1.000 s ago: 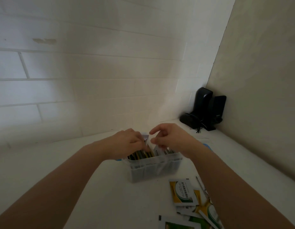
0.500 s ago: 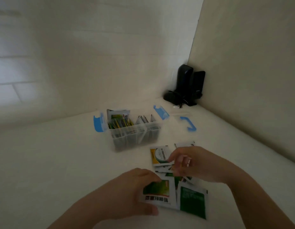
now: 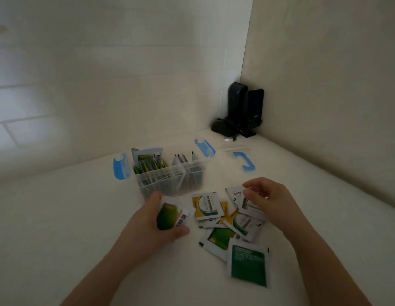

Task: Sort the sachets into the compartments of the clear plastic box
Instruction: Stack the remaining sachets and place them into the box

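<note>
Partly hidden — green sachet [image 3: 170, 216] in left grip [image 3: 158, 224].

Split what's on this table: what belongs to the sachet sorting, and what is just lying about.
Part of the job:
clear plastic box, some sachets already standing in it
green sachet gripped by left hand
loose sachets on the table
right hand, over the pile

Just lying about:
black device in the corner

Bare white tabletop [image 3: 59, 217] lies open left of the left hand [image 3: 156, 224]. Just beyond its fingers stands the clear plastic compartment box [image 3: 170, 180]. Loose green and yellow sachets [image 3: 232, 224] crowd the space between it and the right hand [image 3: 267, 199].
</note>
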`<state>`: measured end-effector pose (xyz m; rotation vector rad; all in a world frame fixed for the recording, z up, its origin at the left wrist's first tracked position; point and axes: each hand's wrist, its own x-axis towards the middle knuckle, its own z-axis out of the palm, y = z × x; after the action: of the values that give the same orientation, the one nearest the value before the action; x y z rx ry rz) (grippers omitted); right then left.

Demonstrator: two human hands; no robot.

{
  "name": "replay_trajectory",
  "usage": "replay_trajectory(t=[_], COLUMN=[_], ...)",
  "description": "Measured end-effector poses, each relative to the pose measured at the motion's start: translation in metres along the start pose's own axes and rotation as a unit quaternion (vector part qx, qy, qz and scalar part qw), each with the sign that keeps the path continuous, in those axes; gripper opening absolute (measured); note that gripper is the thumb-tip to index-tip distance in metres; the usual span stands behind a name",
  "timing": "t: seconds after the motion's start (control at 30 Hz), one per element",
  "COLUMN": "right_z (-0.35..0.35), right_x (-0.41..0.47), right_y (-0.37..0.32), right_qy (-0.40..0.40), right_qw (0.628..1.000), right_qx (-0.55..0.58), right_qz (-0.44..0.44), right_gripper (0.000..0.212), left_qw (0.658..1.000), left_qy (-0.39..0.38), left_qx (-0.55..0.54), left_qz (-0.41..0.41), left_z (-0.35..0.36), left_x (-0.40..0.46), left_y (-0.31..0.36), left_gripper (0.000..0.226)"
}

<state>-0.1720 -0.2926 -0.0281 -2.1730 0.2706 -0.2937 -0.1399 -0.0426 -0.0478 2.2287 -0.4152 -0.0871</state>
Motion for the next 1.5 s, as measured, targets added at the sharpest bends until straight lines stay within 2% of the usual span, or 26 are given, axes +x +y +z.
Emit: replay_trajectory(t=[0.07, 0.17, 0.23, 0.33, 0.43, 0.53, 0.63, 0.73, 0.83, 0.87, 0.93, 1.0, 1.1, 1.17, 1.23, 1.3, 1.37, 1.43, 1.5], right_z=[-0.005, -0.005, -0.002, 0.014, 0.037, 0.052, 0.065, 0.067, 0.053, 0.049, 0.047, 0.054, 0.075, 0.088, 0.094, 0.089, 0.075, 0.061, 0.052], right_x=[-0.003, -0.013, -0.021, -0.030, -0.037, -0.039, -0.042, -0.043, -0.040, -0.038, -0.038, -0.041, -0.044, -0.041, -0.038, -0.037, -0.034, -0.032, -0.029], right_y=[0.004, -0.002, -0.014, -0.026, -0.030, -0.028, -0.025, -0.025, -0.034, -0.036, -0.040, -0.041, -0.033, -0.028, -0.025, -0.026, -0.028, -0.033, -0.034], right_qy=[-0.022, -0.158, -0.237, -0.295, -0.255, -0.185, -0.160, -0.075, 0.042, 0.079, 0.119, 0.077, 0.004, -0.042, -0.066, -0.047, 0.009, 0.014, -0.065], right_qw=[1.000, 0.986, 0.964, 0.919, 0.891, 0.876, 0.856, 0.903, 0.971, 0.975, 0.967, 0.959, 0.923, 0.887, 0.866, 0.887, 0.926, 0.974, 0.992], right_qx=[0.005, -0.056, -0.119, -0.243, -0.330, -0.363, -0.380, -0.302, -0.068, 0.006, 0.053, 0.013, -0.082, -0.127, -0.135, -0.100, -0.068, -0.025, 0.022], right_qz=[0.014, -0.014, -0.033, -0.093, -0.179, -0.258, -0.311, -0.295, -0.223, -0.209, -0.218, -0.271, -0.377, -0.442, -0.478, -0.449, -0.372, -0.224, -0.105], right_gripper=[0.006, 0.015, 0.026, 0.049, 0.056, 0.038, 0.029, 0.030, 0.014, 0.012, 0.015, 0.015, 0.008, 0.014, 0.020, 0.023, 0.011, 0.036, 0.071], left_qw=[0.997, 0.991, 0.990, 0.983, 0.977, 0.978, 0.977, 0.985, 0.994, 0.994, 0.995, 0.986, 0.943, 0.949, 0.969, 0.974, 0.974, 0.976, 0.975], left_qy=[0.014, 0.025, 0.025, 0.032, 0.034, 0.032, 0.041, 0.042, 0.021, 0.009, -0.020, -0.039, -0.071, -0.050, -0.016, 0.008, 0.013, 0.023, 0.028], left_qx=[-0.072, -0.125, -0.132, -0.170, -0.199, -0.196, -0.206, -0.169, -0.108, -0.105, -0.099, -0.154, -0.315, -0.308, -0.247, -0.228, -0.225, -0.218, -0.216], left_qz=[-0.037, -0.050, -0.041, -0.053, -0.070, -0.069, -0.037, -0.015, -0.004, -0.006, -0.017, -0.039, -0.083, -0.043, -0.012, -0.009, -0.008, 0.019, 0.045], left_z=[0.000, 0.008, 0.013, 0.014, 0.011, 0.009, 0.007, 0.006, 0.009, 0.010, 0.014, 0.016, 0.015, 0.016, 0.015, 0.013, 0.010, 0.008, 0.008], left_x=[0.009, 0.018, 0.019, 0.016, 0.012, 0.006, 0.005, 0.006, 0.006, 0.005, 0.005, 0.003, 0.003, 0.005, 0.006, 0.006, 0.003, 0.000, -0.004], left_y=[0.001, 0.002, -0.001, -0.006, -0.011, -0.014, -0.018, -0.019, -0.018, -0.017, -0.013, -0.005, 0.001, -0.005, -0.010, -0.012, -0.007, -0.003, 0.002], left_gripper=[0.041, 0.033, 0.030, 0.031, 0.042, 0.059, 0.071, 0.066, 0.040, 0.033, 0.022, 0.020, 0.040, 0.030, 0.011, 0.011, 0.016, 0.015, 0.014])
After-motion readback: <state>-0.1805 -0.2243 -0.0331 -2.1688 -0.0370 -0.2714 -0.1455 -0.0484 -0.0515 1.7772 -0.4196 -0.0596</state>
